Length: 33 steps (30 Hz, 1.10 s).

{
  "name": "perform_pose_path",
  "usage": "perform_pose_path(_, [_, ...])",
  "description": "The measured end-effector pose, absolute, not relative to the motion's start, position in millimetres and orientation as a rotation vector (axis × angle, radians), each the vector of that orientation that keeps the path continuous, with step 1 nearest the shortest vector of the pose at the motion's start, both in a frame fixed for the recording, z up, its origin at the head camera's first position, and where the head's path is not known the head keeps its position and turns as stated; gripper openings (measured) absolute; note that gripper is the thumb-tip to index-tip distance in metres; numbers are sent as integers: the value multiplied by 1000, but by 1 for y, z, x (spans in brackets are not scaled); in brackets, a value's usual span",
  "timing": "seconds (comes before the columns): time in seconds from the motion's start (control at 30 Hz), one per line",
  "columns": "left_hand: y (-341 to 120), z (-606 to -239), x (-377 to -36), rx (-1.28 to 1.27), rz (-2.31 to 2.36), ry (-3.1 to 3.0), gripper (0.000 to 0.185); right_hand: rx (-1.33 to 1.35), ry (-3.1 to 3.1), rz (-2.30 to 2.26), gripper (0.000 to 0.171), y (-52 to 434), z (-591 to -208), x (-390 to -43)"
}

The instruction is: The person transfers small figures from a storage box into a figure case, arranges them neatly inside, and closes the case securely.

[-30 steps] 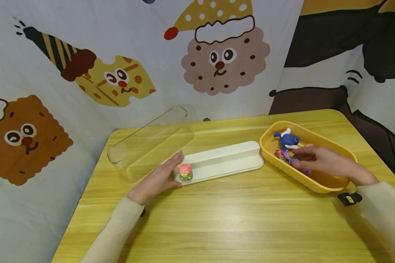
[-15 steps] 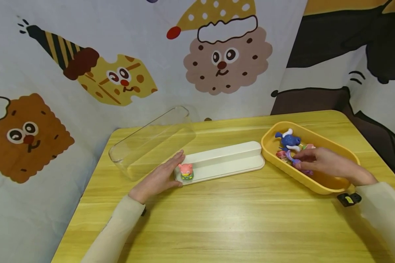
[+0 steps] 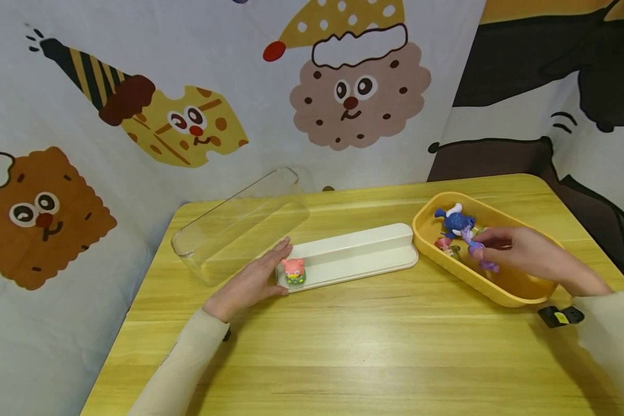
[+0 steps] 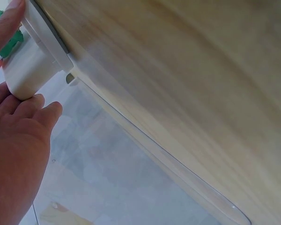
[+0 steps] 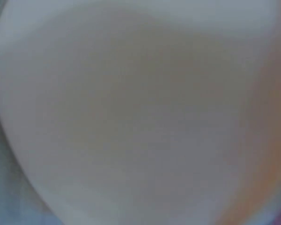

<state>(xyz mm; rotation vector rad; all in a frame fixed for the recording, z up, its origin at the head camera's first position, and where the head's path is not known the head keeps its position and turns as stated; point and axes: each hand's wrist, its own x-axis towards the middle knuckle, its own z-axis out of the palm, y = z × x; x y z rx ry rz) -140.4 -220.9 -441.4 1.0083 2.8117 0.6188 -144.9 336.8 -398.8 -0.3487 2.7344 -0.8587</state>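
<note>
Right hand (image 3: 520,254): inside the yellow tray (image 3: 504,292), thumb and fingertips pinched on a small purple toy (image 3: 477,252); the toy hangs from the fingertips, raised off the tray floor.
Purple toy, position: at the left end of the hand, its long axis sloping down and to the right; just beside the blue toy (image 3: 455,221) and above the small pink and red pieces (image 3: 444,244) lying in the tray.
Left hand (image 3: 252,281): flat, fingers straight, resting against the left end of the white base (image 3: 359,254); it grips nothing. The left wrist view shows the fingertips (image 4: 35,101) touching the base's rounded corner.
White base: long axis runs left to right on the wooden table (image 3: 343,346), its right end close to the tray. One pink toy (image 3: 293,271) stands at its left end, just beside the left hand's fingers.
Key relation: the base lies to the left of the purple toy; the right hand is by far the nearer.
Clear cover (image 3: 239,222): on its side behind the base, near the left hand.
Right wrist view: blurred, nothing readable.
Change from half a second ago: the purple toy was low among the pieces under the fingers; it is now lifted, and the right hand sits higher in the tray. Left hand, base and pink toy unchanged.
</note>
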Motion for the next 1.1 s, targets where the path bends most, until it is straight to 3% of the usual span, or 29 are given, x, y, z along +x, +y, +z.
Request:
perform_pose_path(0.7, [-222, -441, -140, 1010, 643, 2803, 96, -175, 2806, -1126, 54, 300, -360, -122])
perform_pose_path(1.1, [-220, -439, -139, 973, 643, 2800, 96, -321, 2765, -1342, 43, 263, -356, -119])
